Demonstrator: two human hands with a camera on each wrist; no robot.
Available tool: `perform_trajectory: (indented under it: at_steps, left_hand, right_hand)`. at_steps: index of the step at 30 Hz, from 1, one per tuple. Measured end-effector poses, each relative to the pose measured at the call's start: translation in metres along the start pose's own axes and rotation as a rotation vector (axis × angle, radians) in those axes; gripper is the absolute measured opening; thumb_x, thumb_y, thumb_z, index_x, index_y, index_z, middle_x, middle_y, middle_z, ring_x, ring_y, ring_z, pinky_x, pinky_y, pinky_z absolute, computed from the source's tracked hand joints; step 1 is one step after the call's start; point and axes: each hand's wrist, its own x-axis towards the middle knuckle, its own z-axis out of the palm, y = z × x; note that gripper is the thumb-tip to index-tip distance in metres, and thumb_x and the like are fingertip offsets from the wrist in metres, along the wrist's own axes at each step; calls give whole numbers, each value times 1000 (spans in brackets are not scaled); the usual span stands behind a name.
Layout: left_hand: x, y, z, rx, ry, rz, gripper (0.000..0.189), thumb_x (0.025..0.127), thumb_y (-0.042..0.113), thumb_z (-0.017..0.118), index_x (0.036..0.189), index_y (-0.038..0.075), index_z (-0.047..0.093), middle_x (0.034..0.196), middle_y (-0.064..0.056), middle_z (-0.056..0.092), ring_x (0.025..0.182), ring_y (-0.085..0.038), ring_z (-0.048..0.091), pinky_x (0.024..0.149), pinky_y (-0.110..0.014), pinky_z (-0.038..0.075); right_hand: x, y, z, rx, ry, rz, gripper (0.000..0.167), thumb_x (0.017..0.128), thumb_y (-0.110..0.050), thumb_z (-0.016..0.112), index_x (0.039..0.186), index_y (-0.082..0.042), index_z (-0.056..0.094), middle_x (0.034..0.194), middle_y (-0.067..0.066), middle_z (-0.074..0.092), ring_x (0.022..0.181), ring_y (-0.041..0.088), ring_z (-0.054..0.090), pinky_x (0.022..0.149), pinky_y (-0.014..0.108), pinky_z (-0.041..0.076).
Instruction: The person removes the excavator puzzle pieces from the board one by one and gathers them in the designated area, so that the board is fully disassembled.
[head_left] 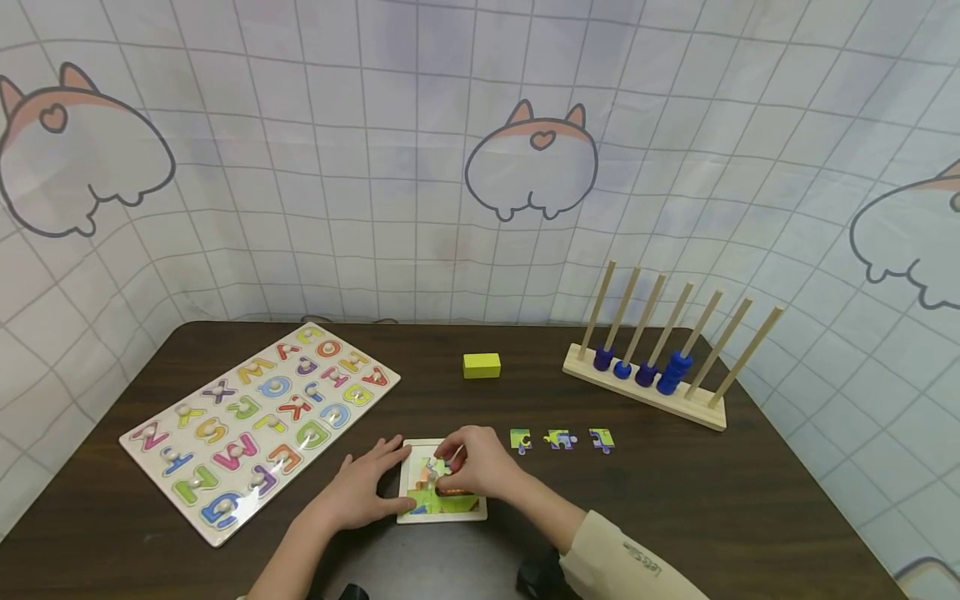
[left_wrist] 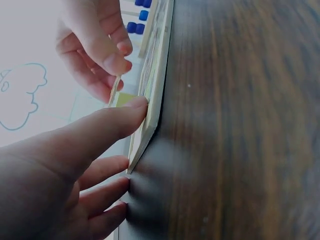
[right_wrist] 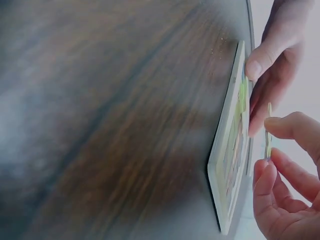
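A small square jigsaw tray [head_left: 441, 518] with a pale wooden rim lies flat at the table's near edge, with green pieces along its near side. My left hand [head_left: 362, 490] rests at its left side, fingers extended against the edge and thumb on the near left corner. Over the tray, my right hand [head_left: 486, 468] pinches a thin jigsaw piece [right_wrist: 268, 137] between thumb and fingers. In the right wrist view that piece is edge-on and apart from the tray; its picture is hard to make out. Three loose pieces, one a jigsaw piece [head_left: 560, 439], lie in a row to the right.
A letter peg board [head_left: 258, 408] lies at an angle on the left. Behind the tray sits a yellow block [head_left: 482, 366]. A wooden peg rack [head_left: 645, 397] with blue and purple beads stands at the back right. A patterned cloth [head_left: 420, 167] hangs behind the dark table [head_left: 675, 500].
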Motion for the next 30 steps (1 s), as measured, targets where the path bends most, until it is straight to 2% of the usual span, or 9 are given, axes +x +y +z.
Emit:
perform_trajectory:
  at_steps: [7,20,30]
  left_hand:
    - [-1,0,0,-3,6,3,81,70,45,75,134,4,47,143,-16,35,132,-38,24,97,-69,10]
    - [-2,2,-1,-6,-9,11,97,57,50,82,134,3,45,144,-17,33,133,-40,23,96,-70,9]
    - [-3,3,-1,0,-8,21,99,56,50,82,135,3,45,144,-17,33,133,-39,23,96,-70,10]
  right_hand:
    - [-10,7,-7,24,7,24,26,65,-10,81,88,-3,70,76,0,62,61,6,54,55,19,45]
    - [-30,20,-28,8,15,42,24,68,-11,80,89,-2,70,73,1,60,63,11,51,55,21,44]
    - [-46,32,-45,-28,17,49,22,70,-11,78,89,-5,70,73,-2,60,62,9,53,56,21,46]
